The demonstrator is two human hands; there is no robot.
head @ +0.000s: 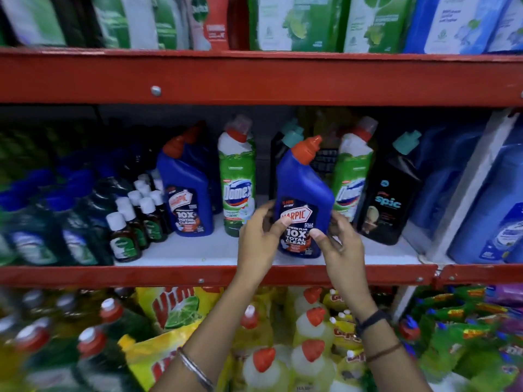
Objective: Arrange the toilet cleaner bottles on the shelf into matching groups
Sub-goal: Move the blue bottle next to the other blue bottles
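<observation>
While both hands are cupped round its lower body, the blue Harpic (302,193) is gripped from either side: left hand (259,241) with thumb on the label, right hand (339,250) likewise. It stands on the shelf (198,275) between two Domex (237,179) bottles, a Spic (389,193) further right. Rigid plastic, likely heavy when full, slick; low hold suits.

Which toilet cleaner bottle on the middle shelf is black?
The Spic bottle with the teal cap, right of the hands, is black. The two Harpic bottles are blue, and the two Domex bottles are green and white.
</observation>
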